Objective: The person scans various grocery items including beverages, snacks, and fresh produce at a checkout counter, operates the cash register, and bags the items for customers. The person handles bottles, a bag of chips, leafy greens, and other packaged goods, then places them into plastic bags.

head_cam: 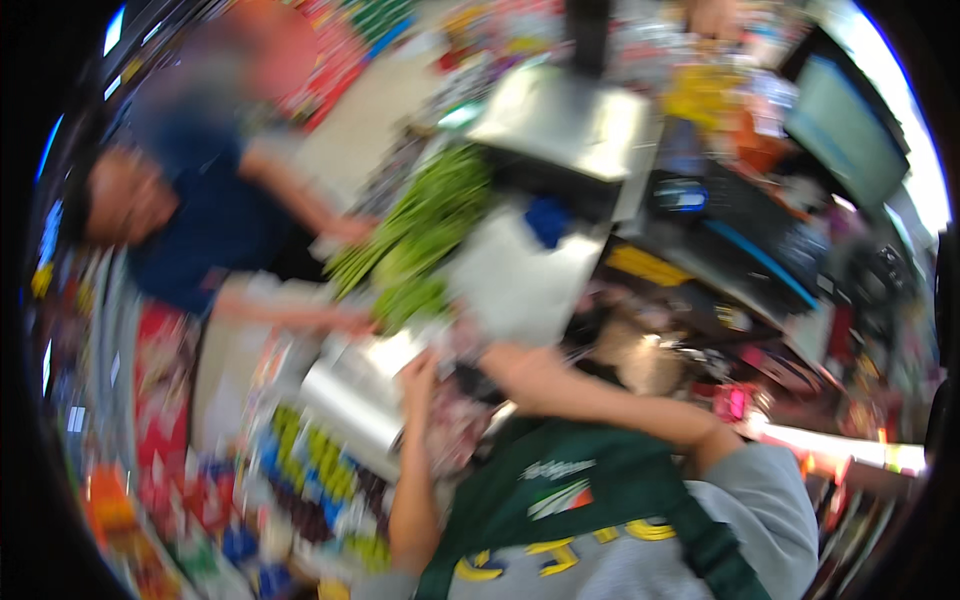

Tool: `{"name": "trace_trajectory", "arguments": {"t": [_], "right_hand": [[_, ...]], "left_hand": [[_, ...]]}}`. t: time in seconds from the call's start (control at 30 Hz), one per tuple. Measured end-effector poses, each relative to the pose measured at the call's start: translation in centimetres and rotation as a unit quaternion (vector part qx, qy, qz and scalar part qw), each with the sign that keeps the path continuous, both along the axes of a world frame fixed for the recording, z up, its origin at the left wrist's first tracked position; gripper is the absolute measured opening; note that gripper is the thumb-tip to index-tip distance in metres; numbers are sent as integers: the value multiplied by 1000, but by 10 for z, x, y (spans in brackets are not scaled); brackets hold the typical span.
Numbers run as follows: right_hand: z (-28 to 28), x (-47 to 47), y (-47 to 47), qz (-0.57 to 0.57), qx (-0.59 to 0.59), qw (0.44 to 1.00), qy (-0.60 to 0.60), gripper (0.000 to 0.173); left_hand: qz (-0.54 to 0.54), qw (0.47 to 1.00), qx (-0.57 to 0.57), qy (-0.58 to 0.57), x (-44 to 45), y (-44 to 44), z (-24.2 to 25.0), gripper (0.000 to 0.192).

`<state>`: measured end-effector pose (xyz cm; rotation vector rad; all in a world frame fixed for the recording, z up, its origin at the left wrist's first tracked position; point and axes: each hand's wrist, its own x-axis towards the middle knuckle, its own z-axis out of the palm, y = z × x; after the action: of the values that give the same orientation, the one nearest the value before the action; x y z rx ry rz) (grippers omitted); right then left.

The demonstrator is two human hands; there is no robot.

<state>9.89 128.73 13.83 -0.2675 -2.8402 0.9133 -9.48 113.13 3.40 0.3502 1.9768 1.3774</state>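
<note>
Everything is blurred by motion. My left hand (418,369) is raised in front of me, its fingers drawn together at what looks like a clear plastic bag (459,424) with pinkish contents. My right hand (468,336) reaches across from the right to the same spot; its fingers are too smeared to read. Just beyond lie long-stemmed leafy greens (442,206) and a paler leafy bunch (409,270) on a shiny metal counter (517,277). Across the counter, a person in a dark blue shirt (217,217) has both hands at the greens.
A metal-topped device (555,120) stands at the counter's far end, with a dark blue item (547,221) before it. Bagged green grapes (311,457) lie at the lower left. To the right are dark checkout equipment (735,225) and a screen (847,127).
</note>
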Motion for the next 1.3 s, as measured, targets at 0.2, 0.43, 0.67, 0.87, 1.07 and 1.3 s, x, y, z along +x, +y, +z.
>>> {"name": "trace_trajectory", "arguments": {"t": [0.2, 0.43, 0.67, 0.87, 1.07, 1.3], "right_hand": [[11, 12, -3, -27, 66, 997, -32, 40], [16, 29, 7, -51, -66, 996, 40, 36], [21, 30, 1, -32, -48, 998, 2, 46], [22, 17, -19, -10, -25, 1000, 13, 44], [2, 22, -12, -13, 69, 997, -27, 38], [-1, 15, -3, -51, -43, 997, 43, 38]], "left_hand": [[45, 997, 69, 4, 13, 12, 2, 28], [18, 994, 103, -43, 18, 14, 14, 15], [-130, 982, -2, 134, 11, 28, 33, 24], [-105, 994, 3, 14, -14, 22, 26, 33], [-108, 993, -25, 31, -7, 25, 24, 34], [-153, 980, 90, 89, -2, 20, 0, 19]]}}
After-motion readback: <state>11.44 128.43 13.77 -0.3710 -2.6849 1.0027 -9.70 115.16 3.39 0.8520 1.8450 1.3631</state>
